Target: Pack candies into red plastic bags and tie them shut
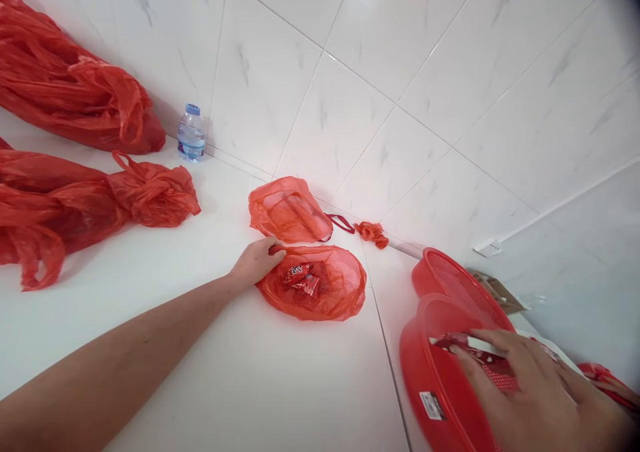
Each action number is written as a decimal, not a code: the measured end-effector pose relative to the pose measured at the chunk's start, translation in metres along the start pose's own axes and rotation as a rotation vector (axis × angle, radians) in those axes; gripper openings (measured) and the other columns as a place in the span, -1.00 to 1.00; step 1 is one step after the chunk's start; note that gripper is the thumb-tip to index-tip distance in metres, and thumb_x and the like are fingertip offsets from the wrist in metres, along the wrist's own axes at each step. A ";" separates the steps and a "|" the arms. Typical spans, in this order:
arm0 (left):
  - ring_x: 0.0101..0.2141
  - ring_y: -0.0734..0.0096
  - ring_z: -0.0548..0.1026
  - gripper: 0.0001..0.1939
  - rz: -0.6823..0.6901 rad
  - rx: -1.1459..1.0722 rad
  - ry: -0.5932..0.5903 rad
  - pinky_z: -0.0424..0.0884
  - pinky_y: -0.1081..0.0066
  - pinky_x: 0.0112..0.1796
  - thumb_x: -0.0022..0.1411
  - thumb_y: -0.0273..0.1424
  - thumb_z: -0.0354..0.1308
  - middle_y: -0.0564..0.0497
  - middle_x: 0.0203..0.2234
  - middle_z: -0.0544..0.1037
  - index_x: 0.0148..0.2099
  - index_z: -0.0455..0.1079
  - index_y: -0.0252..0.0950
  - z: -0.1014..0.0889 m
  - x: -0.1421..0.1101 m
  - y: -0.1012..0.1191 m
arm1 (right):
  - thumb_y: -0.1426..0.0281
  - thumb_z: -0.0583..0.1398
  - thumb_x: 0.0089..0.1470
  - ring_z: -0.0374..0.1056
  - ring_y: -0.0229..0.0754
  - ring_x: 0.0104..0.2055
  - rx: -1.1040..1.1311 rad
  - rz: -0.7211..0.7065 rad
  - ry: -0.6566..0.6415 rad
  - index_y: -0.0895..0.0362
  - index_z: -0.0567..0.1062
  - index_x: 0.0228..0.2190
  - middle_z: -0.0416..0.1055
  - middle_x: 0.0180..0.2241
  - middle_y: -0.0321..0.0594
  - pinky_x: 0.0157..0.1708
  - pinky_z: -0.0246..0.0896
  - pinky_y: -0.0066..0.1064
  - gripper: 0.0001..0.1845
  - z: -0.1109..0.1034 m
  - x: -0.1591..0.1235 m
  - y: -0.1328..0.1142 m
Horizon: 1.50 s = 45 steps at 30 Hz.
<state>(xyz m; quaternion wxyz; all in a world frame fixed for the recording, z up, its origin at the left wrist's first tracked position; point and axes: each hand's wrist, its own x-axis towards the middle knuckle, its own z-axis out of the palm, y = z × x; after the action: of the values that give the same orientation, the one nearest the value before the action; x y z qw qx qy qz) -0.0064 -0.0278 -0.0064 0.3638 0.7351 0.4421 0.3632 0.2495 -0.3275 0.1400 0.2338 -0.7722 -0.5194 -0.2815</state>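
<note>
My left hand (257, 260) pinches the left rim of an open red plastic bag (345, 299) on the white table. Inside that bag lie a few small red wrapped packets (303, 280) with white lettering. Over the front red plastic basket (425, 365), my right hand (535, 392) has its fingers closed on a dark red packet (453, 340) with a white patch. Part of the packet is hidden behind the fingers. Just behind the open bag, another red plastic bag (287, 209) rests against the tiled wall.
Filled red bags (75, 99) lie at the left, one tied bag (150, 195) in front. A water bottle (191, 134) stands by the wall. A crumpled red scrap (373, 234) and a dark red loop (343, 222) lie behind. Beyond the baskets is a cardboard box (500, 292).
</note>
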 end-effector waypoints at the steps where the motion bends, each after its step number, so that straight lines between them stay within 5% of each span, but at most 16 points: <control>1: -0.40 0.31 0.45 -0.78 -0.001 0.001 0.002 0.27 0.40 -0.40 0.10 -0.19 -0.01 0.07 -0.42 0.51 -0.39 0.31 -0.21 0.000 0.000 0.000 | 0.06 0.15 -0.03 0.32 0.06 -0.14 0.064 -0.050 0.012 -0.03 0.45 -0.27 0.40 -0.21 -0.08 -0.15 0.27 -0.09 -0.67 0.005 -0.002 -0.018; 5: -0.42 0.32 0.43 -0.79 -0.005 0.002 0.005 0.26 0.40 -0.40 0.10 -0.20 0.00 0.08 -0.46 0.49 -0.41 0.29 -0.21 0.000 0.000 0.001 | 0.20 0.18 0.02 0.34 -0.08 -0.19 0.322 -0.110 -0.075 0.00 0.45 -0.23 0.34 -0.16 -0.14 -0.26 0.33 -0.26 -0.75 0.045 0.000 -0.083; 9: -0.43 0.33 0.43 -0.81 -0.003 -0.008 0.003 0.27 0.40 -0.40 0.10 -0.22 -0.01 0.08 -0.47 0.49 -0.41 0.29 -0.22 -0.001 -0.002 0.004 | 0.29 0.16 0.03 0.35 -0.17 -0.27 0.501 -0.083 -0.209 0.00 0.43 -0.21 0.34 -0.18 -0.18 -0.30 0.34 -0.32 -0.77 0.095 0.020 -0.122; 12: -0.40 0.32 0.45 -0.82 0.004 -0.015 0.007 0.29 0.40 -0.37 0.10 -0.24 0.00 0.07 -0.43 0.52 -0.39 0.31 -0.21 -0.002 -0.003 0.006 | 0.25 0.16 0.02 0.36 -0.13 -0.23 0.543 -0.048 -0.252 0.02 0.43 -0.20 0.36 -0.19 -0.19 -0.25 0.33 -0.27 -0.74 0.129 0.034 -0.131; 16: -0.39 0.31 0.46 -0.82 0.014 -0.026 0.002 0.31 0.40 -0.36 0.11 -0.24 0.00 0.06 -0.41 0.53 -0.39 0.32 -0.21 -0.003 -0.002 0.006 | 0.15 0.17 0.01 0.34 -0.05 -0.13 0.591 -0.008 -0.463 0.01 0.45 -0.20 0.38 -0.15 -0.18 -0.18 0.30 -0.18 -0.68 0.168 0.037 -0.125; 21: -0.41 0.30 0.47 -0.80 -0.015 -0.053 -0.029 0.32 0.39 -0.37 0.12 -0.22 -0.01 0.06 -0.44 0.53 -0.38 0.33 -0.21 -0.002 -0.001 0.005 | 0.12 0.08 0.10 0.29 -0.07 -0.04 0.645 -0.007 -0.437 0.07 0.43 -0.15 0.36 -0.10 -0.13 -0.08 0.26 -0.20 -0.63 0.201 0.024 -0.115; 31: -0.36 0.30 0.48 -0.81 -0.018 -0.028 -0.057 0.36 0.38 -0.30 0.13 -0.23 0.02 0.08 -0.38 0.54 -0.30 0.38 -0.20 -0.002 0.002 0.008 | 0.16 0.21 -0.01 0.07 0.10 0.17 0.472 -0.205 -0.368 0.03 0.30 0.07 0.14 0.14 -0.04 0.09 0.07 0.03 -0.40 0.213 0.004 -0.121; 38: -0.33 0.35 0.45 -0.81 -0.005 -0.061 0.002 0.35 0.42 -0.27 0.16 -0.24 0.00 0.08 -0.38 0.52 -0.31 0.35 -0.22 -0.002 0.000 0.011 | 0.31 0.08 0.13 0.28 -0.03 -0.03 0.580 -0.140 -0.234 0.04 0.46 -0.18 0.36 -0.09 -0.12 -0.04 0.21 -0.10 -0.76 0.207 0.010 -0.116; 41: -0.35 0.36 0.43 -0.80 -0.011 -0.059 0.054 0.34 0.42 -0.29 0.16 -0.23 0.00 0.08 -0.40 0.51 -0.29 0.36 -0.22 -0.002 0.000 0.010 | 0.37 0.08 0.13 0.34 -0.11 -0.19 0.642 -0.072 -0.266 0.05 0.46 -0.24 0.42 -0.24 -0.19 -0.16 0.28 -0.21 -0.81 0.203 0.010 -0.114; 45: -0.36 0.38 0.41 -0.78 0.020 -0.088 0.092 0.33 0.43 -0.28 0.18 -0.21 0.01 0.08 -0.41 0.49 -0.30 0.36 -0.24 -0.002 -0.002 0.008 | 0.39 0.17 0.03 0.31 -0.10 -0.14 0.642 -0.122 -0.297 0.07 0.47 -0.17 0.37 -0.18 -0.16 -0.12 0.28 -0.22 -0.74 0.201 0.007 -0.118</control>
<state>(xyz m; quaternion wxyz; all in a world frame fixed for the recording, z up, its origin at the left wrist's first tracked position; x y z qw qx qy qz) -0.0057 -0.0315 0.0010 0.3714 0.7051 0.4346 0.4195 0.1800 -0.1501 0.0055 0.3690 -0.6596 -0.6548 -0.0020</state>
